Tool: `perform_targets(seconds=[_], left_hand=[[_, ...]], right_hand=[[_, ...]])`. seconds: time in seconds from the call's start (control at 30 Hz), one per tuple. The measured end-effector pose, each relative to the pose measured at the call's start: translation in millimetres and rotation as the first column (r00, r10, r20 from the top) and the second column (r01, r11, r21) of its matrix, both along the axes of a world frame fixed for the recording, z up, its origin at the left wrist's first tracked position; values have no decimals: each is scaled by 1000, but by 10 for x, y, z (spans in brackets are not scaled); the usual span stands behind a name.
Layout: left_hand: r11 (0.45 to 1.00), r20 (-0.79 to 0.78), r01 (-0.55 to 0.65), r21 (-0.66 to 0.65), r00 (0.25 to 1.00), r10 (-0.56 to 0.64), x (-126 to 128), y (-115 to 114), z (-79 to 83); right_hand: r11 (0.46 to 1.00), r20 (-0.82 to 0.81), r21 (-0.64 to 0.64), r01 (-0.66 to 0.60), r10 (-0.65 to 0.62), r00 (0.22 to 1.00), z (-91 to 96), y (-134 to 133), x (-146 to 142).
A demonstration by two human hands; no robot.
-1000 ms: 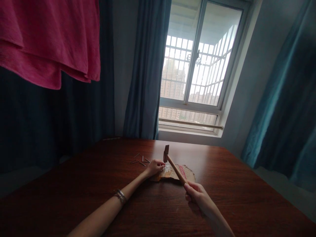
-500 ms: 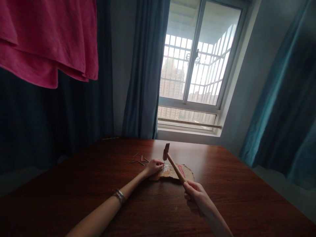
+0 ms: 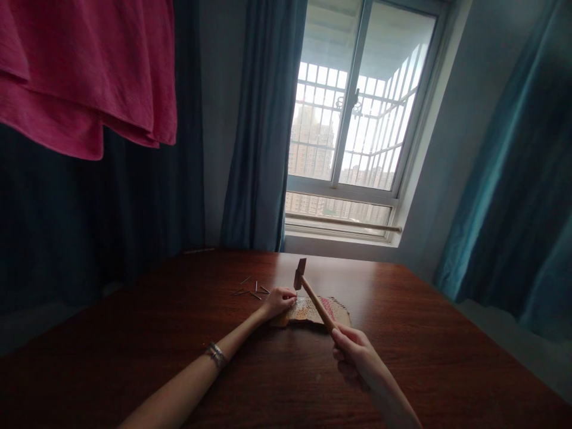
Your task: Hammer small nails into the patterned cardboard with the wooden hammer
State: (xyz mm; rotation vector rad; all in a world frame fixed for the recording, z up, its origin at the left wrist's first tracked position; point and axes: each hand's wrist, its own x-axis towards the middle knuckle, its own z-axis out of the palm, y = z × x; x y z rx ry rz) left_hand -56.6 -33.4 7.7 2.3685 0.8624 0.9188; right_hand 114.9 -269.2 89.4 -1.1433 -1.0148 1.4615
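Left hand pinches a nail upright on the board, steadying it just beneath the hammer gripped in the right hand.

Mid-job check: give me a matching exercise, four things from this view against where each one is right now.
Things:
1 hammer
2 loose nails
3 bracelet
4 pink cloth

Places:
A hanging at the upper left
B around the left forearm
C gripped in the right hand
D lying on the table, just left of the left hand

Pairs: 1-C, 2-D, 3-B, 4-A
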Motion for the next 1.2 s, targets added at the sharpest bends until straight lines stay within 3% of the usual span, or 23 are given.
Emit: perform_targets(seconds=[0.53, 0.93, 1.2], left_hand=[[998, -9, -35, -57, 999, 35, 1, -65, 82], [1000, -4, 9, -2, 1000, -9, -5, 41, -35], [1000, 0, -6, -1, 1000, 6, -12, 32, -26]], right_hand=[[1000, 10, 8, -11, 11, 1000, 7, 4, -7], [1000, 4, 5, -10, 10, 1000, 10, 23, -18], [1000, 10, 14, -19, 19, 1000, -2, 8, 0]])
